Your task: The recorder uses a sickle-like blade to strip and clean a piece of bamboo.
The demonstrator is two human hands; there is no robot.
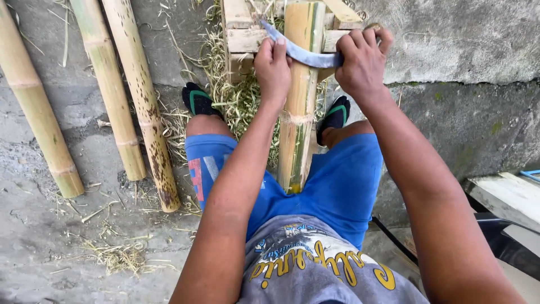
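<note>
Blade across bamboo pole | left hand closed on tip, right hand on handle | judged best: even pull, shallow angle.

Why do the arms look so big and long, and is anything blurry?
Head view: the wide lens stretches whatever is close, so the forearms balloon near the bottom edge; soft, even daylight, no hard shadows; the left hand, right hand, curved blade and bamboo pole look sharp.

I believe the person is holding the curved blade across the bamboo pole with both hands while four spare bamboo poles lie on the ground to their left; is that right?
Not quite: the head view shows three spare bamboo poles on the ground, not four. The rest holds: the left hand and right hand hold the curved blade across the bamboo pole.
</note>
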